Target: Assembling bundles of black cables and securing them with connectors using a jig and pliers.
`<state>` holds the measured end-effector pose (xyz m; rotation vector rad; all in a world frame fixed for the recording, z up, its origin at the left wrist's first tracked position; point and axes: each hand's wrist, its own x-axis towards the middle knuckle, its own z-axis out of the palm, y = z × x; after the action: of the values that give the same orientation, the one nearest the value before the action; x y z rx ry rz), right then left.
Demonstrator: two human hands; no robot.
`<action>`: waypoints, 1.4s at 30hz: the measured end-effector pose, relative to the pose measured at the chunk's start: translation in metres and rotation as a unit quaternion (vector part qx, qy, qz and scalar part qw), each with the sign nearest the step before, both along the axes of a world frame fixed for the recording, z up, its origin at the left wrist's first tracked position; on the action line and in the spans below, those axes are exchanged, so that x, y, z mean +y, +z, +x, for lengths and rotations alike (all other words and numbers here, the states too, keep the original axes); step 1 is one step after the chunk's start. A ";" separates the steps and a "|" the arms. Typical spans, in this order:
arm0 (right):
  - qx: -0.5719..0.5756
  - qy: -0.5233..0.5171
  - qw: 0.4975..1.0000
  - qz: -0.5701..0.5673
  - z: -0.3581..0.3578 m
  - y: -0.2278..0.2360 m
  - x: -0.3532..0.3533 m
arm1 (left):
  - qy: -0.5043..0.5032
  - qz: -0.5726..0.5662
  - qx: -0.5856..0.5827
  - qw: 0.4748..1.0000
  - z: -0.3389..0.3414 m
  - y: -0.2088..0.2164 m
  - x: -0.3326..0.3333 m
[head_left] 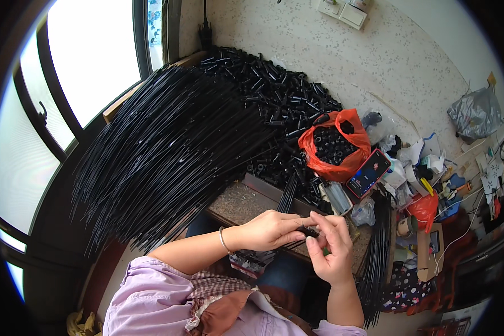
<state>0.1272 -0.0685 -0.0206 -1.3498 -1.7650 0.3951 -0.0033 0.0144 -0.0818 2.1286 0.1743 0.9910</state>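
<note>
Just below the bench [246, 203], the left hand [271, 229] and right hand [331, 249] pinch together on a small black part [309, 231]. Beyond the bench, an orange bag [337, 147] holds black parts, with a phone [368, 173] touching it and black rods [173, 140] fanned leftward.

2 hands: left hand [269, 231], right hand [330, 249], both pinching 1 small black part [309, 231] at centre frame. 1 orange bag [335, 147] of black pieces, centre right. 1 phone [368, 173] just right of it. 1 grey bag [476, 113], upper right. Black rods [168, 145], left half, and loose black tubes [274, 95], top centre: too many to count.
</note>
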 end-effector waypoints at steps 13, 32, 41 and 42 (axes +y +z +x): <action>-0.072 0.013 0.992 0.099 0.008 -0.007 0.009 | -0.103 -0.132 0.007 0.986 -0.010 -0.028 0.013; -0.108 -0.058 0.983 0.135 0.012 -0.007 0.009 | -0.002 -0.159 -0.028 0.987 -0.010 -0.035 0.008; -0.114 -0.046 0.984 0.127 0.012 -0.003 0.009 | -0.004 -0.147 -0.032 0.989 -0.008 -0.034 0.006; -0.101 -0.043 0.986 0.122 0.011 -0.003 0.010 | -0.006 -0.139 -0.032 0.990 -0.006 -0.035 0.006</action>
<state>0.1383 -0.0589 -0.0238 -1.3200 -1.8435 -0.0085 -0.0092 0.0206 -0.1167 1.8408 0.2519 0.9661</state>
